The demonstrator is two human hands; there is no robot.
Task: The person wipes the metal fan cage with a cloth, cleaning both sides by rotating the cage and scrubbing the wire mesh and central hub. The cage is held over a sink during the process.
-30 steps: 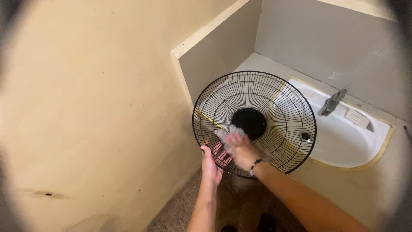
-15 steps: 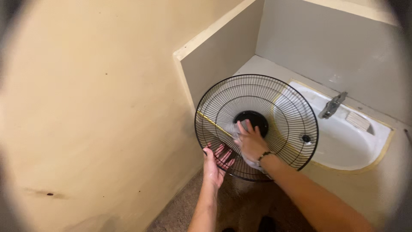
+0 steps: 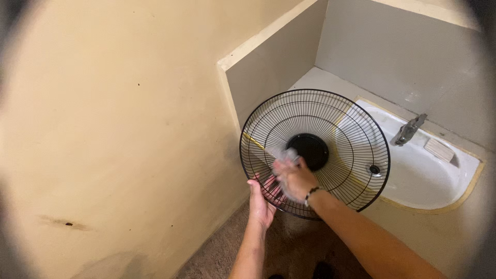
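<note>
A round black wire fan guard (image 3: 330,119) with a solid black hub is held over the edge of a white sink (image 3: 429,178). My left hand (image 3: 261,202) supports the guard from beneath at its lower left rim, fingers spread behind the wires. My right hand (image 3: 293,178), blurred by motion, presses a pale crumpled cloth (image 3: 281,154) against the wires just left of the hub. A dark bead bracelet sits on my right wrist.
A metal tap (image 3: 408,129) and a pale bar of soap (image 3: 438,150) are on the sink's far rim. A cream wall fills the left side; a grey recessed ledge rises behind the sink. Brownish floor lies below my arms.
My right hand with the cloth has slid back down and left from the hub across the wires. The view has shifted slightly, and the left hand keeps its hold under the rim.
</note>
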